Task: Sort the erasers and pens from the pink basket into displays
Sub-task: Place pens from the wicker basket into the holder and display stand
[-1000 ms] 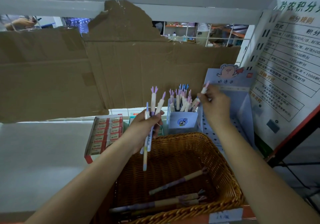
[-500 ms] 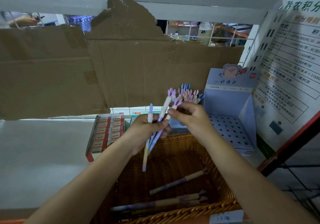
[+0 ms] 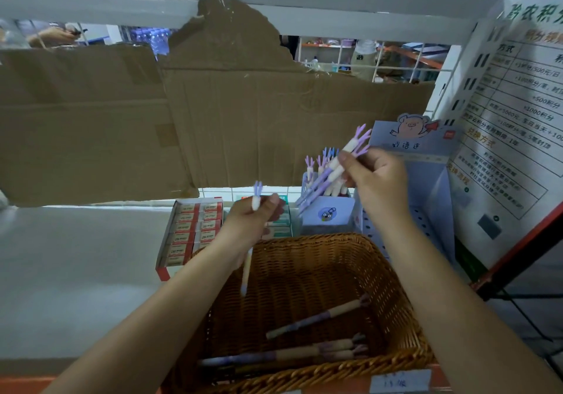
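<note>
Pens (image 3: pixel 307 322) lying in the wicker basket (image 3: pixel 405 329) on the shelf, left hand (image 3: pixel 253 220) grip closed around one upright pen (image 3: pixel 248 267), right hand (image 3: pixel 376 180) grip pinching two purple pens (image 3: pixel 330 172) above the pen cup (image 3: pixel 327 215), eraser box (image 3: pixel 190 232) behind-left of the basket.

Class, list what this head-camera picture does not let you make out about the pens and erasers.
- Head view: pen count in the blue holder, screened by the right hand and its pens.
- Eraser box lettering: too small.
- Basket front rim: cut by the bottom edge.
</note>
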